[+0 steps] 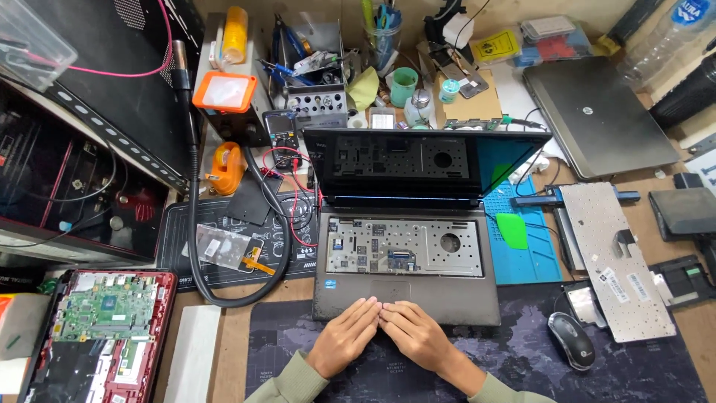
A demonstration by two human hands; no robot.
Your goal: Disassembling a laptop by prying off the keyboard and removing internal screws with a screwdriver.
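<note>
An open dark grey laptop [477, 298] sits in the middle of the bench with its keyboard taken out, so the perforated metal tray [403, 245] under it shows. Its screen [425, 160] is dark and stands upright. My left hand [347, 337] and my right hand [418, 334] lie flat, fingers together, on the front edge of the palm rest just below the touchpad [390, 289]. The fingertips of the two hands touch each other. Neither hand holds anything. The removed keyboard [615, 261] lies face down to the right.
A black mouse [572, 340] rests at the right on a dark desk mat [522, 366]. A red opened laptop with a green board [104, 306] is at the lower left. A closed grey laptop [597, 116], a blue mat [529, 254], tool holders and a black hose [192, 224] crowd the back.
</note>
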